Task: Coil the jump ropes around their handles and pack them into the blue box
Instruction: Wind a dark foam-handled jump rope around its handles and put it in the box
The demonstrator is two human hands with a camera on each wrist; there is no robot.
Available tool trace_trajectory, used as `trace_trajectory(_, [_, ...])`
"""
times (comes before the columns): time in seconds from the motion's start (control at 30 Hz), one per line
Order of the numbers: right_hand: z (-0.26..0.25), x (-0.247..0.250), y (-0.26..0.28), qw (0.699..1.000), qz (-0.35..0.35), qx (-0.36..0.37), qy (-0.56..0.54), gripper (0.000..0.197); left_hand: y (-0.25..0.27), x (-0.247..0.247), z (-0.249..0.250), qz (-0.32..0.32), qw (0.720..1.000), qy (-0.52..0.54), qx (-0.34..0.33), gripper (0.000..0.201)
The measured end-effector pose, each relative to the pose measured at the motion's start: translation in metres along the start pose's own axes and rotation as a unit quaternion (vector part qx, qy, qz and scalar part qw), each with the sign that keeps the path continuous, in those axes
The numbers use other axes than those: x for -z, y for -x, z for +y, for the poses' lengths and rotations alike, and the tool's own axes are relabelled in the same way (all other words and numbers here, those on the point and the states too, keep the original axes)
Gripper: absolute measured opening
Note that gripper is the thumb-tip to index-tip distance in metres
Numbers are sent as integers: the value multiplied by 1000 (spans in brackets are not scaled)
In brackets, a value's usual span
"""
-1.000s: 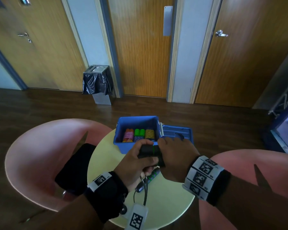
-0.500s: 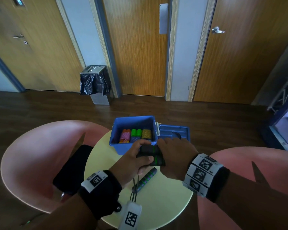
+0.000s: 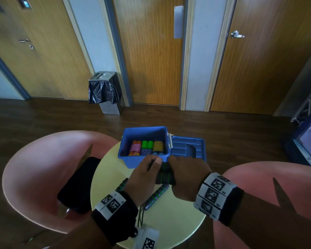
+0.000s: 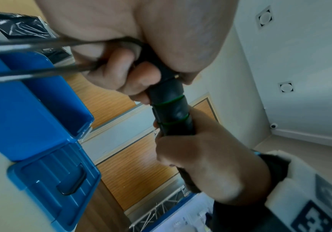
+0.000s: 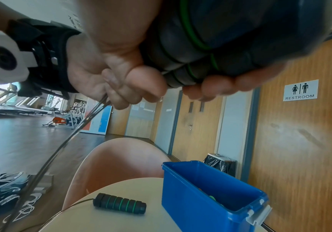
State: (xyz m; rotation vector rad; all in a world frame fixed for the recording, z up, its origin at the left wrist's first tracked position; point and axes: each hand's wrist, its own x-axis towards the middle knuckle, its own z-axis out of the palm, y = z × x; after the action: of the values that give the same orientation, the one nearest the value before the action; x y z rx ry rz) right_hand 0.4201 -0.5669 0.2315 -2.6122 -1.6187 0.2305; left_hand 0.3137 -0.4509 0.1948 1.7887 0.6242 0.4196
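- Both hands up over the near middle of the table (image 3: 178, 218), just near of the blue box (image 3: 133, 161).
- Right hand (image 3: 186, 177): grip wrapped tight round a bundle of black handles with green rings (image 3: 166, 175), two at least side by side in the right wrist view.
- Left hand (image 3: 142, 177): grip curled over the bundle's left end, cord (image 5: 65, 138) pinched between the fingers (image 4: 121, 69) and trailing down off the near left edge of the table.
- Likely step: winding the cord round the paired handles. Best done with the bundle held still and the cord fed under light tension, turns laid side by side, no slack loops.
- Worth watching: the trailing cord running close to the loose handles (image 3: 155, 195) lying on the table nearer in, probably easy to snag or drag.
- Inside the box, coiled ropes (image 3: 145, 147) in orange-pink, green and yellow packed side by side; lid (image 3: 187, 146) folded open to the right, so a clear drop-in seems possible once the tail is tucked.
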Motion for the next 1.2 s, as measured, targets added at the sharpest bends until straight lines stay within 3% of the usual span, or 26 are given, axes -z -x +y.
trace_trajectory(0.17, [11,-7,-6,985,-76,-79,-136,16,3,19,-1,-12,1000,29,5,24])
trace_trajectory(0.3, [6,-18,-7,923,-73,-107,-363,24,8,30,-15,30,998,62,9,33])
trace_trajectory(0.4, [-11,-23,-15,828,-42,-139,-541,20,13,31,-16,37,994,103,6,32])
trace_trajectory(0.5, [-33,-26,-28,682,-35,-180,-708,23,12,38,-15,25,994,109,17,32])
trace_trajectory(0.57, [-48,-27,-36,601,-58,-178,-777,29,9,49,-17,13,996,86,13,32])
trace_trajectory(0.67, [-67,-26,-47,524,-101,-162,-830,36,4,72,-18,20,998,65,6,28])
trace_trajectory(0.8, [-92,-17,-59,495,-109,-129,-852,40,1,107,-17,13,996,87,8,25])
trace_trajectory(0.97, [-129,-8,-80,529,-87,-125,-835,26,2,142,-4,-23,996,83,-20,31])
trace_trajectory(1.03, [-143,-6,-87,530,-57,-114,-838,22,0,153,0,-35,993,112,-7,33])
trace_trajectory(1.13, [-159,-5,-100,500,12,-125,-857,42,-2,170,5,-56,984,165,34,32])
trace_trajectory(1.2, [-168,0,-106,486,65,-155,-857,36,-1,178,5,-82,980,180,37,32])
